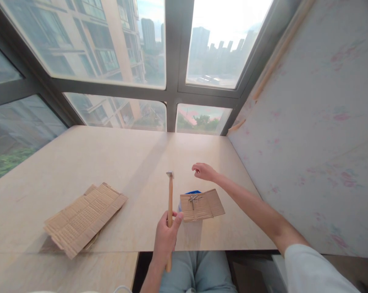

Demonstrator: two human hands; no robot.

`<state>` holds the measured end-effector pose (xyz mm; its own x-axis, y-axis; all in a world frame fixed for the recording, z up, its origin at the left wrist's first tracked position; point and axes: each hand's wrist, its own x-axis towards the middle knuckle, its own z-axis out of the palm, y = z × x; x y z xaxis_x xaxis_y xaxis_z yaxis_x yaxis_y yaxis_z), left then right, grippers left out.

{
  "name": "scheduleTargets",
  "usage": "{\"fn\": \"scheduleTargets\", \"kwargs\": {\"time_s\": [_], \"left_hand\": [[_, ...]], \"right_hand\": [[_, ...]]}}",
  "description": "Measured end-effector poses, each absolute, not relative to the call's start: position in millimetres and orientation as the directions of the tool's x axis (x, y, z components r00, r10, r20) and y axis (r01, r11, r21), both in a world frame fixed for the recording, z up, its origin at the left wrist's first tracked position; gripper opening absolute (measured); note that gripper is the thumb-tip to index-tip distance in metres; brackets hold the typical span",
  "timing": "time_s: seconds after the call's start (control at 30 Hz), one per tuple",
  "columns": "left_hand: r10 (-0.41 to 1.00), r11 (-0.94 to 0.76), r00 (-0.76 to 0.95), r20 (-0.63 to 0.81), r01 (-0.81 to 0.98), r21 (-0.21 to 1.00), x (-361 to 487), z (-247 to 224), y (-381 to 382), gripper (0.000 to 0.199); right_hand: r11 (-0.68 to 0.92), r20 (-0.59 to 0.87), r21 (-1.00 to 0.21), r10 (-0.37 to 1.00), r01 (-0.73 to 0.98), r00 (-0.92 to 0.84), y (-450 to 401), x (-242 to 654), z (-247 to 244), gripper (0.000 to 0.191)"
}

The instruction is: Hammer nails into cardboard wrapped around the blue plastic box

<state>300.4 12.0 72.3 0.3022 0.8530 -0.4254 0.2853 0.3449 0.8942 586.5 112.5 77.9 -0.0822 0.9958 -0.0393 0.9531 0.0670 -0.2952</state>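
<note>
My left hand (167, 234) is wrapped round the wooden handle of a hammer (171, 195), held upright with its metal head at the top. To the right of the hammer, a small piece of cardboard (213, 203) lies over a blue container (192, 192), which it mostly hides. Several nails (193, 199) are heaped on the cardboard's left part. Beyond this cardboard, my right hand (204, 171) hovers over the table with its fingers curled in; whatever may be inside them is hidden.
A stack of flattened cardboard (86, 217) lies on the left of the pale table (110, 152). Grey-framed windows (171, 97) stand along the back. A flower-patterned wall (309, 142) bounds the right side. The table's front edge runs just above my lap.
</note>
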Motion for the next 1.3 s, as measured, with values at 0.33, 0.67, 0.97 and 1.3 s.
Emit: {"fn": "scheduleTargets", "kwargs": {"time_s": [0.33,0.67,0.97,1.3], "left_hand": [[0.889,0.288,0.277,-0.364,0.278,0.916,326.4,61.2,34.4,0.044],[0.834,0.433,0.234,-0.499,0.283,0.856,329.6,46.3,29.1,0.035],[0.813,0.480,0.237,-0.531,0.244,0.843,330.7,47.9,27.5,0.034],[0.809,0.496,0.236,-0.538,0.216,0.841,331.7,49.6,28.3,0.037]], "right_hand": [[0.166,0.209,-0.738,0.978,0.654,-0.012,6.3,563.7,147.0,0.021],[0.164,0.102,-0.692,0.986,0.703,-0.130,4.8,538.6,131.8,0.019],[0.166,0.104,-0.652,0.986,0.739,-0.130,3.6,538.2,113.3,0.020],[0.381,0.155,-0.477,0.924,0.792,-0.351,6.9,547.9,96.2,0.021]]}}
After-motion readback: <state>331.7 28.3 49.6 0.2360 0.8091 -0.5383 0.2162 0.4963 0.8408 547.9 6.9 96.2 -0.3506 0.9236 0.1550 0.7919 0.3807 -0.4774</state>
